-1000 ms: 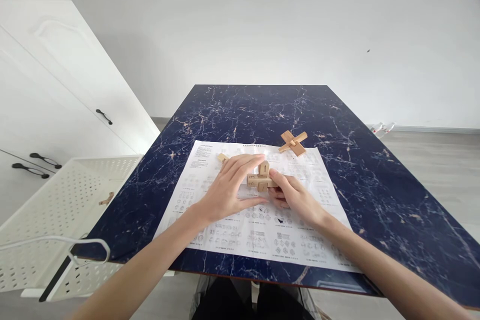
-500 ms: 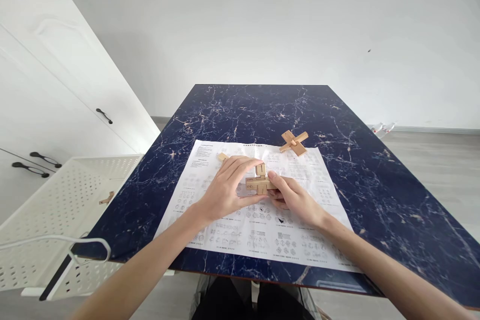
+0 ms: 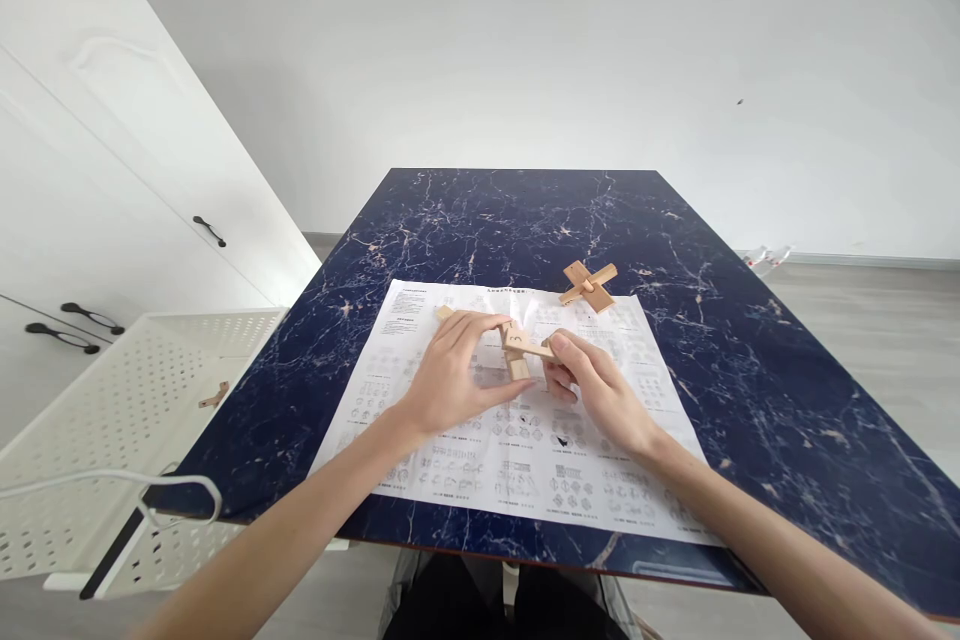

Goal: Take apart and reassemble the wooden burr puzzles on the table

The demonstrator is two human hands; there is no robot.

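Observation:
Over the printed diagram sheet (image 3: 450, 465), both hands grip interlocking wooden puzzle pieces (image 3: 517, 366). My left hand (image 3: 452, 370) holds an upright notched piece between thumb and fingers. Pinched in my right hand (image 3: 592, 375) is the end of a flat numbered piece (image 3: 517, 338), which lies tilted across the upright one. I cannot tell whether the two are fitted together or only touching. Another wooden piece (image 3: 444, 312) lies behind my left hand, partly hidden by it. At the sheet's upper right edge rests a cross-shaped assembly of wooden pieces (image 3: 589, 286).
The sheet lies on a dark blue marble-patterned table (image 3: 517, 220). To the left stands a white perforated cart (image 3: 150, 400) with a small wooden piece (image 3: 214, 395) in it and a curved white handle (image 3: 180, 483). White cabinets (image 3: 142, 170) stand beyond it.
The flat numbered piece in my right hand has turned and tilted against the upright piece. My right hand has shifted slightly right, and its fingers have changed their grip.

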